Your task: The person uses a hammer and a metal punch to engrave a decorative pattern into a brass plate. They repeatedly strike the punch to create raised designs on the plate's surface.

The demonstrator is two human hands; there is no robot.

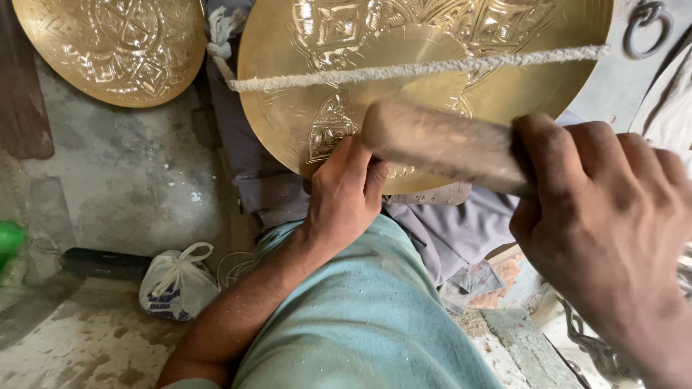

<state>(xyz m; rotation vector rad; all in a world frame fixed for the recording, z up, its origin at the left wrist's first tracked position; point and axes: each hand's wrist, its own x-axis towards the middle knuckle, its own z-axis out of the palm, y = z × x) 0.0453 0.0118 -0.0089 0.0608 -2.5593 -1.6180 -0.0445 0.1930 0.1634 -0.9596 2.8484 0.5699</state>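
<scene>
Up close, the right hand (613,216) is closed around the handle of a wooden mallet (440,144), whose blurred head reaches left across the lower face of a large engraved brass plate (432,72). That plate lies on the lap, on grey cloth (447,230), just beyond the teal-clad knee (360,310). The left hand (346,194) rests at the plate's near edge, its fingers (353,155) bunched and pressed against the engraved metal just under the mallet head; whether they pinch a small tool I cannot tell. 1 rough, pale cord (418,70) stretches across the plate from left to right. A 2nd engraved brass plate (115,47) lies far left on the concrete floor (130,180), and a knotted white plastic bag (176,284) sits near left.
</scene>
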